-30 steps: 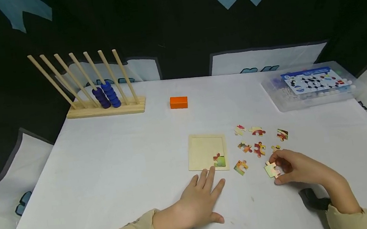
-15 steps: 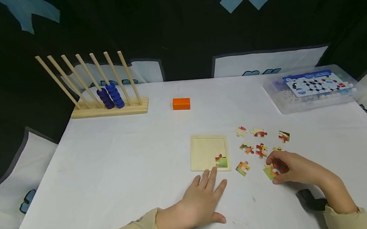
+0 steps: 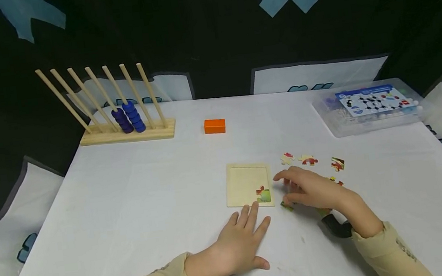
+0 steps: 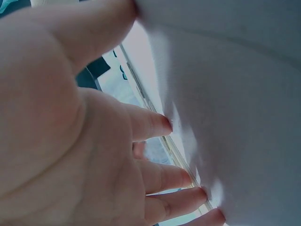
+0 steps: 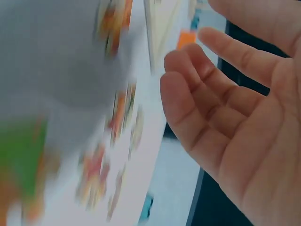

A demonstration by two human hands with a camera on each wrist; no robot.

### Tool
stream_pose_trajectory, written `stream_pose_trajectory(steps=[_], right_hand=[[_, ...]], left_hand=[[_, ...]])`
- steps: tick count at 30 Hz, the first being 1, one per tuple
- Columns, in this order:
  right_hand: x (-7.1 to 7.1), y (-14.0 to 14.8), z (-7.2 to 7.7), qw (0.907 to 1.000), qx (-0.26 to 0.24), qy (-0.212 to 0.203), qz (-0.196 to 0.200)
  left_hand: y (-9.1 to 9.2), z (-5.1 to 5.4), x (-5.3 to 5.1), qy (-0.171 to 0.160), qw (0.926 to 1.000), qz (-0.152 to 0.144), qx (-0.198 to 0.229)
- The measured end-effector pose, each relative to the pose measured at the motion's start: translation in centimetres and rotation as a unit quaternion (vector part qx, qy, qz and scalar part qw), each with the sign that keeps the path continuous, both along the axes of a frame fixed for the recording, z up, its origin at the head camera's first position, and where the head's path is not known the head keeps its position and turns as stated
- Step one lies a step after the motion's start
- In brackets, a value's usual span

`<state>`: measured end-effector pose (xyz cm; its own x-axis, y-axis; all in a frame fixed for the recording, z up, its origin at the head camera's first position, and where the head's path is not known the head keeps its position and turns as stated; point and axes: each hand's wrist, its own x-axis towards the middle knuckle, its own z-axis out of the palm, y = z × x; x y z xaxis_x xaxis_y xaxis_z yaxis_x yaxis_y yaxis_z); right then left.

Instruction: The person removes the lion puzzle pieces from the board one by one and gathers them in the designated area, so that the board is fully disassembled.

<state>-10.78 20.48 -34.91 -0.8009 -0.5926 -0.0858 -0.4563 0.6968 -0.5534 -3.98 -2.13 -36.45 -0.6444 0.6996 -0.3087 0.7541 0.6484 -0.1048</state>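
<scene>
My left hand point(image 3: 239, 241) rests flat on the white table, fingers spread, with its fingertips at the near edge of a square wooden puzzle tray point(image 3: 243, 181). One puzzle piece point(image 3: 264, 195) lies in the tray's near right corner. Right of the tray, my right hand point(image 3: 314, 188) hovers over loose pieces, its fingers loosely bent. In the right wrist view nothing is between the fingers point(image 5: 181, 99). A piece point(image 3: 287, 206) shows partly beneath its thumb, and a green one point(image 3: 324, 211) beside the wrist. Other pieces under the hand are hidden.
Several puzzle pieces point(image 3: 308, 160) are scattered beyond the right hand. An orange block point(image 3: 214, 126) sits farther back. At the far left stands a wooden peg rack point(image 3: 129, 136) with blue beads; at the far right is a clear plastic case point(image 3: 368, 122).
My right hand has let go of the puzzle piece, which now lies near the wrist, and has moved left toward the tray. The left hand has stayed in place.
</scene>
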Motion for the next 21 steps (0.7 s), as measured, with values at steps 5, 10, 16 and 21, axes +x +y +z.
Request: stream_pose_trajectory(steps=[5,10,16,21], right_hand=[[-0.5,-3.0,-0.8,0.9979,0.013,0.026,0.057],[-0.4,-3.7,-1.6,0.9962,0.039,0.045,0.064],[-0.6,-4.1,-2.0,0.9966,0.026,0.049,0.061],[-0.8,-4.3,-2.2,0.9974,0.006,0.041,0.058]], left_hand=[[-0.1,0.0,-0.1,0.000,1.0000,-0.004,0.002],[0.3,-0.1,0.0,0.004,0.9999,-0.012,0.004],[0.3,0.1,0.0,0.013,0.9997,-0.020,-0.005],[0.0,0.1,0.0,0.014,0.9997,-0.020,-0.010]])
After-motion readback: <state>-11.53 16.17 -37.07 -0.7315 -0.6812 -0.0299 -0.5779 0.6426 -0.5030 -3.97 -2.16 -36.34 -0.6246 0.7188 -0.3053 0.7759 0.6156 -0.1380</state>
